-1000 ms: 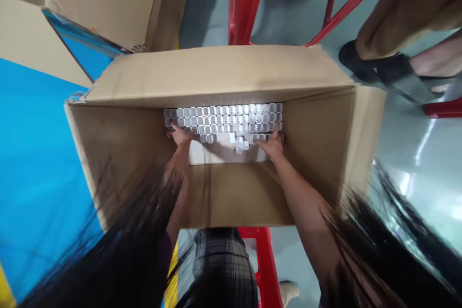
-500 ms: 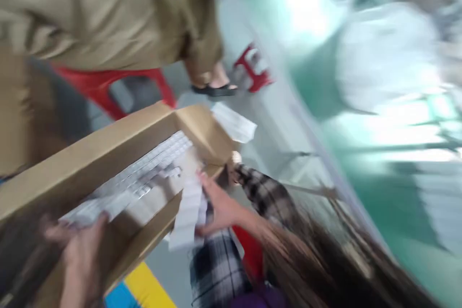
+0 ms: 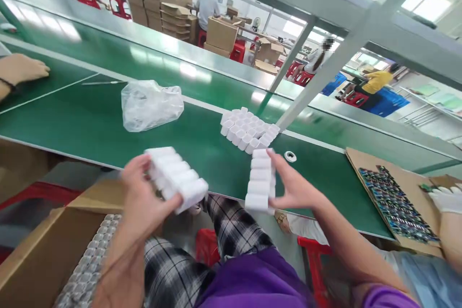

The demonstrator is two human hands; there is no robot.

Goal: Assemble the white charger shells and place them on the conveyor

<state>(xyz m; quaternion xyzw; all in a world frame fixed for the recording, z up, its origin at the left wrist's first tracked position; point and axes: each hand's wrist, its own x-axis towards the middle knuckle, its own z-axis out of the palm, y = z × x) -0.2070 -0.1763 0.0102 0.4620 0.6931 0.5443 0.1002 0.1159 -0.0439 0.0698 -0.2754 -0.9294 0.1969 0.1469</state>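
Observation:
My left hand [image 3: 140, 197] is closed around a row of small white plastic cases [image 3: 176, 173], held tilted over the near edge of the green table [image 3: 202, 147]. A second row of white plastic cases [image 3: 259, 183] is gripped from its right side by my right hand [image 3: 294, 185], also at the table's edge. Beyond both hands, a cluster of similar white cases [image 3: 249, 130] stands on the table. At the lower left, an open cardboard box [image 3: 32, 260] contains many more cases, partly hidden by my left forearm.
A clear plastic bag [image 3: 151, 106] lies left of the cluster, a white ring-shaped part [image 3: 290, 156] right of it. Circuit boards [image 3: 397, 202] rest on cardboard at the right, beside a co-worker's gloved hand [image 3: 449, 202]. Another person's hand [image 3: 23, 68] is at the far left. A metal post [image 3: 325, 67] rises behind.
The view has swung up from the box and floor to the table. Both hands have left the box area, each carrying a row of white cases to the table's edge.

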